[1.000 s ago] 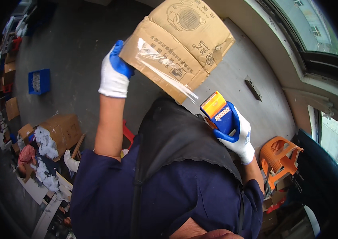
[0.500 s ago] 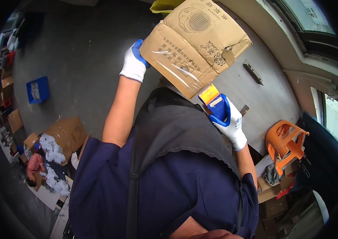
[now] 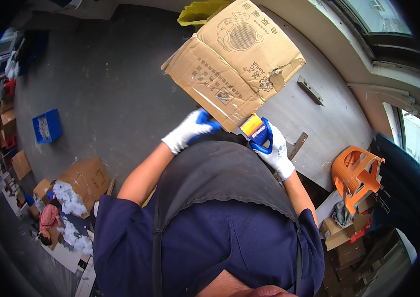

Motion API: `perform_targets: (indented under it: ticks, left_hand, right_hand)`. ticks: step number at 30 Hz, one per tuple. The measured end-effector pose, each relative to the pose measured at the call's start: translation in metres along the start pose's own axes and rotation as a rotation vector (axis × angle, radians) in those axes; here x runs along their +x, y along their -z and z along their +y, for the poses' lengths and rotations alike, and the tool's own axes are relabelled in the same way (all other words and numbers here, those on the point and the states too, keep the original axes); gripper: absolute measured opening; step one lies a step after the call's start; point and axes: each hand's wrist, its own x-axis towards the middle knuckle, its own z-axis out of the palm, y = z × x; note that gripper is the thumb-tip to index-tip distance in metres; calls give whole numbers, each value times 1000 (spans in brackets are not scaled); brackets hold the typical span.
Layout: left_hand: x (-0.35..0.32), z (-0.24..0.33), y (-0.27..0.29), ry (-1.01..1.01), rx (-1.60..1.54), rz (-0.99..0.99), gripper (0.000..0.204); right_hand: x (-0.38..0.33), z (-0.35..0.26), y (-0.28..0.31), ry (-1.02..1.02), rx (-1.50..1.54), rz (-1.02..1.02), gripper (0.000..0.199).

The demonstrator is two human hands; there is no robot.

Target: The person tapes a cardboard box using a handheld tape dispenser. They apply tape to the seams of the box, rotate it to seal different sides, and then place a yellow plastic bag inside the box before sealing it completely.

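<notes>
A worn brown cardboard carton (image 3: pixel 239 59) rests in front of me on the grey workbench, with a dented, torn right edge and shiny clear tape along its near part. My right hand (image 3: pixel 273 151), in a white glove with blue coating, is closed on a blue-and-orange tape dispenser (image 3: pixel 255 127) at the carton's near corner. Beside the carton's near left edge is my left hand (image 3: pixel 195 129), gloved the same way and blurred. Its fingers reach to the right, apart, with nothing visible in them. Whether they touch the cardboard I cannot tell.
Metal bars (image 3: pixel 310 91) lie on the workbench (image 3: pixel 336 128). An orange plastic stool (image 3: pixel 356 173) stands at the right. Yellow plastic (image 3: pixel 202 12) shows behind the carton. A blue bin (image 3: pixel 46 126) sits on the floor at the left, and a person (image 3: pixel 49 222) works at the lower left.
My left hand has let go of the carton's left edge and come down toward its near corner. The carton sits slightly further left; my right hand has shifted a little left with the tape dispenser.
</notes>
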Motion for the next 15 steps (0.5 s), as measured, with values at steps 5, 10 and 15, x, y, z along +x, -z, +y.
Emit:
perform_targets:
  ticks: [5, 10, 15]
  left_hand:
    - [18, 9, -33, 54, 291, -19, 62]
    - [25, 26, -50, -139, 263, 212, 39]
    - [19, 122, -75, -127, 279, 343, 22]
  right_hand:
    - [1, 7, -14, -24, -9, 7, 91]
    - [13, -18, -6, -126, 55, 41, 87]
    - [40, -75, 29, -253, 288, 147, 83]
